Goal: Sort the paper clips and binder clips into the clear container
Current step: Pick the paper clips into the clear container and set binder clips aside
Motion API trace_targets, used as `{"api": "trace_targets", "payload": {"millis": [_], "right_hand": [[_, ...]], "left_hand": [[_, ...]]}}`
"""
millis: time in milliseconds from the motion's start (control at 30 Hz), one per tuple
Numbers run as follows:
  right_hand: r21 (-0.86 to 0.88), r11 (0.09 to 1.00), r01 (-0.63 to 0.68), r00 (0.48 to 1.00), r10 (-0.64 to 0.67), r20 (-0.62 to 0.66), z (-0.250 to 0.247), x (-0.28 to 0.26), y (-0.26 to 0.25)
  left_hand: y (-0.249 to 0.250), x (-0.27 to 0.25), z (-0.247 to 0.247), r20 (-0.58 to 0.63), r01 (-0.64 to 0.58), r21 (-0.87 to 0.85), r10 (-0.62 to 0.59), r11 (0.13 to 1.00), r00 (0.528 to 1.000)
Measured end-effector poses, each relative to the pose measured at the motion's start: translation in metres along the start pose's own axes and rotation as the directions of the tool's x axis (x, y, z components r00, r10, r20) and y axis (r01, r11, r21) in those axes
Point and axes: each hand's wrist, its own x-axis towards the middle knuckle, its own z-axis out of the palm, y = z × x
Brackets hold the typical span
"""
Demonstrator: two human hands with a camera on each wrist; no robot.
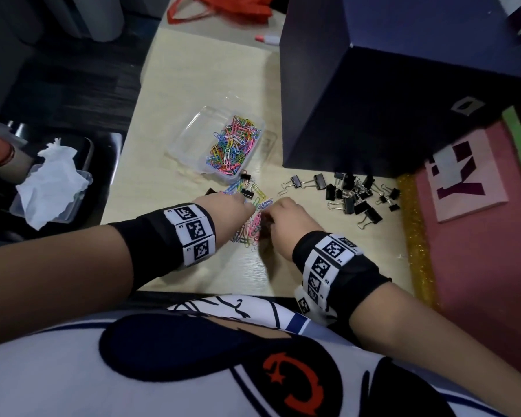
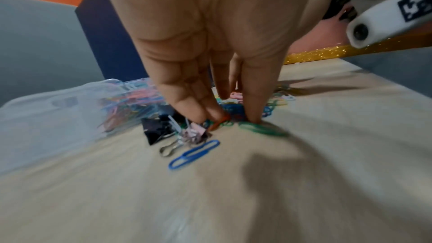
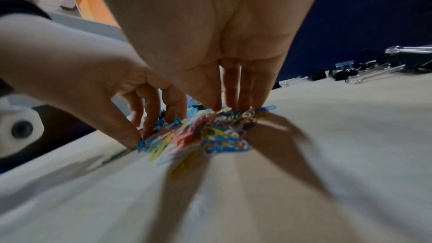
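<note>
A heap of coloured paper clips [image 1: 250, 228] lies on the pale table between my two hands. My left hand [image 1: 238, 204] stands over its left side, fingertips [image 2: 201, 115] down on the clips [image 2: 233, 110]. My right hand [image 1: 278, 212] presses its straight fingers [image 3: 231, 99] onto the pile [image 3: 210, 132] from the right. The clear container [image 1: 187, 136] sits just beyond, with paper clips [image 1: 232, 145] in its right compartment. Two black binder clips [image 1: 246, 185] lie near it. One binder clip [image 2: 158, 130] and a blue paper clip [image 2: 194, 154] lie beside my left fingers.
A heap of black binder clips [image 1: 352, 194] lies to the right. A tall dark blue box [image 1: 373, 100] stands behind it. A pink board [image 1: 478, 251] with a gold glitter edge [image 1: 415, 236] borders the table on the right. Crumpled tissue [image 1: 51, 182] lies in a tray at left.
</note>
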Motion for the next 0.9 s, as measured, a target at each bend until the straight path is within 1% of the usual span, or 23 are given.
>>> {"api": "trace_targets", "payload": {"millis": [33, 67, 133, 167, 200, 267, 300, 367, 433, 567, 633, 733, 800, 833, 900], "right_hand": [[0.025, 1.0, -0.01, 1.0, 0.011, -0.017, -0.002, 0.001, 0.001], [0.055, 0.997, -0.049, 0.998, 0.051, -0.036, -0.004, 0.001, 0.003], [0.081, 0.984, -0.161, 0.985, 0.165, -0.054, -0.008, 0.002, 0.008], [0.075, 0.972, -0.222, 0.974, 0.225, -0.035, -0.011, 0.003, 0.01], [0.054, 0.959, -0.278, 0.961, 0.278, 0.009, -0.012, 0.003, 0.011], [-0.014, 0.952, -0.304, 0.949, 0.305, 0.081, -0.01, 0.003, 0.008], [-0.016, 0.956, -0.294, 0.952, 0.294, 0.088, -0.008, 0.003, 0.007], [0.07, 0.959, -0.274, 0.961, 0.269, 0.067, -0.002, 0.003, 0.0], [0.116, 0.97, -0.214, 0.977, 0.211, 0.034, 0.005, 0.003, -0.007], [0.02, 0.999, -0.032, 0.999, 0.032, -0.006, 0.015, 0.003, -0.019], [-0.032, 0.999, 0.027, 1.0, -0.027, 0.007, 0.018, 0.004, -0.021], [-0.08, 0.993, 0.086, 0.996, -0.088, -0.01, 0.019, 0.005, -0.021], [-0.057, 0.994, 0.089, 0.996, -0.09, -0.015, 0.015, 0.005, -0.016], [-0.027, 0.998, 0.059, 0.998, -0.059, -0.017, 0.011, 0.005, -0.014], [0.023, 0.999, -0.048, 0.999, 0.048, -0.001, 0.003, 0.005, -0.009]], "left_hand": [[-0.003, 0.001, 0.002, -0.03, -0.003, -0.02, 0.002, 1.0, 1.0], [-0.005, 0.001, 0.002, -0.058, -0.001, -0.052, -0.002, 0.999, 0.998], [-0.012, -0.001, 0.002, -0.079, 0.028, -0.101, -0.036, 0.994, 0.996], [-0.015, -0.002, 0.001, -0.081, 0.052, -0.099, -0.061, 0.994, 0.995], [-0.018, -0.004, 0.001, -0.079, 0.08, -0.083, -0.087, 0.993, 0.993], [-0.021, -0.007, 0.002, -0.059, 0.114, -0.038, -0.117, 0.993, 0.991], [-0.021, -0.007, 0.004, -0.042, 0.117, -0.029, -0.118, 0.993, 0.992], [-0.02, -0.005, 0.006, -0.025, 0.105, -0.052, -0.107, 0.993, 0.994], [-0.019, -0.004, 0.008, -0.049, 0.084, -0.107, -0.089, 0.991, 0.995], [-0.018, -0.003, 0.012, -0.09, 0.063, -0.132, -0.075, 0.989, 0.993], [-0.019, -0.003, 0.014, -0.103, 0.091, -0.129, -0.104, 0.987, 0.989], [-0.02, -0.006, 0.014, -0.107, 0.109, -0.137, -0.124, 0.985, 0.987], [-0.019, -0.008, 0.014, -0.079, 0.086, -0.126, -0.096, 0.988, 0.992], [-0.018, -0.009, 0.013, -0.059, 0.075, -0.108, -0.082, 0.991, 0.995], [-0.015, -0.009, 0.012, -0.025, 0.074, -0.1, -0.077, 0.992, 0.997]]}}
